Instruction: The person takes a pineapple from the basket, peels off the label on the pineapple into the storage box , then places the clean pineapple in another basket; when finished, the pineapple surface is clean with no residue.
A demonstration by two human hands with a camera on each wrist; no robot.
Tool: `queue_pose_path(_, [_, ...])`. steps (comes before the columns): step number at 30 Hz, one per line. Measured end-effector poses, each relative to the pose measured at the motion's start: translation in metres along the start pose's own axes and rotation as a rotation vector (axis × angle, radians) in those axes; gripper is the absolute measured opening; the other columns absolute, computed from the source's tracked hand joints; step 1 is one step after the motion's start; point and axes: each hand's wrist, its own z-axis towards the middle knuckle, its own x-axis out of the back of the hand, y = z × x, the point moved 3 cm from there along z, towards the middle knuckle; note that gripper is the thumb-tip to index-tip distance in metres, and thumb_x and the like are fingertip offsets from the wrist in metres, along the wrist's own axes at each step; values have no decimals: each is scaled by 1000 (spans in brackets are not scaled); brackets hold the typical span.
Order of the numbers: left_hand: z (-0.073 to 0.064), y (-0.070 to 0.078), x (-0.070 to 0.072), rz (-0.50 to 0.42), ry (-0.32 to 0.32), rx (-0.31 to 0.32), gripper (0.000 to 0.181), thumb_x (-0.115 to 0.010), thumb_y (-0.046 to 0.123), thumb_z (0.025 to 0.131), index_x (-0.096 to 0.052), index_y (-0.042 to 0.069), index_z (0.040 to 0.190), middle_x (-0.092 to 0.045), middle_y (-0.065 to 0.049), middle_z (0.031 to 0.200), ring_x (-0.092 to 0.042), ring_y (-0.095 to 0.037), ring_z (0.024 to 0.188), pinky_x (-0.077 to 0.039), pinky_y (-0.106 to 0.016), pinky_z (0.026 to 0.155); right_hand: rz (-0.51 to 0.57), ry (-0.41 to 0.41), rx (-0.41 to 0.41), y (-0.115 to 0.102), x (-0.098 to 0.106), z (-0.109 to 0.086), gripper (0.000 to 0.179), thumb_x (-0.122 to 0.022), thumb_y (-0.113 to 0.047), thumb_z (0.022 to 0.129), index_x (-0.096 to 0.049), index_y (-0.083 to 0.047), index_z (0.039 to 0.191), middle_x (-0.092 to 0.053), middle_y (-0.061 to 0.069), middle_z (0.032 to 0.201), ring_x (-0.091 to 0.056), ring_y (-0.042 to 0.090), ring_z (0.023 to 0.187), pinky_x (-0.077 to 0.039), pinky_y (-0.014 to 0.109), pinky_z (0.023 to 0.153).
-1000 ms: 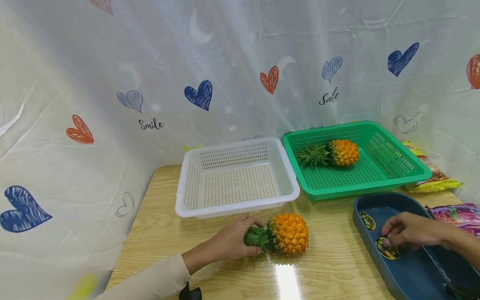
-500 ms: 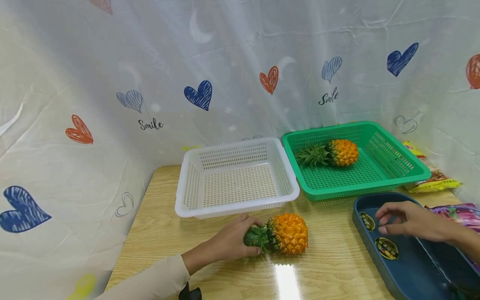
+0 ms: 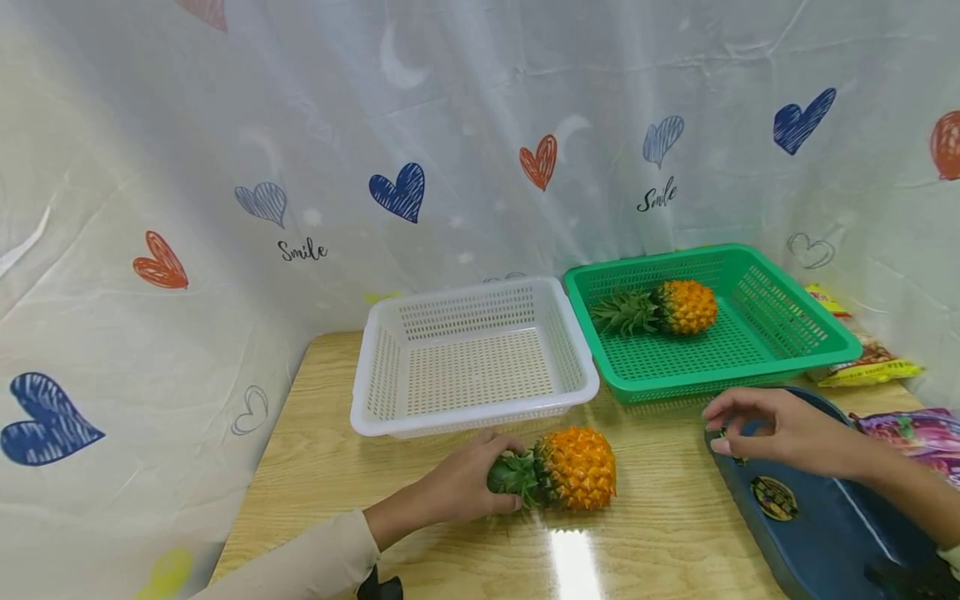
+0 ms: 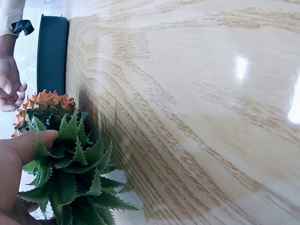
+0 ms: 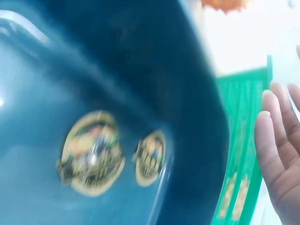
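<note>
A small orange pineapple [image 3: 577,468] lies on its side on the wooden table, its spiky green crown [image 4: 75,173] toward the left. My left hand [image 3: 468,482] grips that crown, thumb on the near side in the left wrist view. Over the far left corner of a dark blue tray [image 3: 825,533] hovers my right hand [image 3: 787,433], fingers loosely bent and holding nothing. On the tray floor lie two oval emblems with gold rims, a nearer one [image 3: 775,497] and a smaller-looking one [image 5: 150,158], which the right hand mostly hides in the head view.
Behind the pineapple stands a white perforated basket [image 3: 472,367]. A green basket [image 3: 817,325] beside it holds another pineapple [image 3: 686,307]. Snack bags, one yellow [image 3: 873,364] and one purple [image 3: 918,437], lie at the right. A printed curtain [image 3: 465,100] hangs behind the table.
My right hand has lifted off the nearer emblem and moved up and left to the tray's far left corner. The left hand and pineapple have stayed in place.
</note>
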Motion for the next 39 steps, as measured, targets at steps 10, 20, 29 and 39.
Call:
queue_pose_path(10, [-1,-3,0,-33,9,3,57,-81,39,84,-53,31,133,-52,-2,129,-58,-13,101,-49,-29,75,50,33,52,-26,-36,30,32,-67,-7,96,-60,-15,126,-63,-6,114,-62,11,93,-55,30,68])
queue_pose_path(20, [-1,-4,-1,-41,7,-1,58,-81,42,84,-53,30,135,-52,-1,129,-58,-19,114,-52,-36,84,-12,8,-13,-34,-71,54,45,-73,-24,93,-54,-27,134,-56,3,134,-57,15,115,-53,38,87])
queue_pose_path(29, [-2,-5,-1,-94,-4,13,57,-81,38,85,-53,30,134,-52,-1,127,-57,-16,107,-49,-28,75,99,-60,-65,-29,-101,72,70,-80,-29,87,-43,-21,147,-43,17,150,-44,45,132,-47,61,95])
queue_pose_path(39, [-1,-7,-2,-86,9,-5,56,-80,41,85,-53,32,133,-53,-1,128,-57,-17,112,-50,-30,79,-3,-50,-33,-31,-123,90,94,-89,-41,74,-40,-19,151,-43,17,147,-52,31,120,-53,35,84])
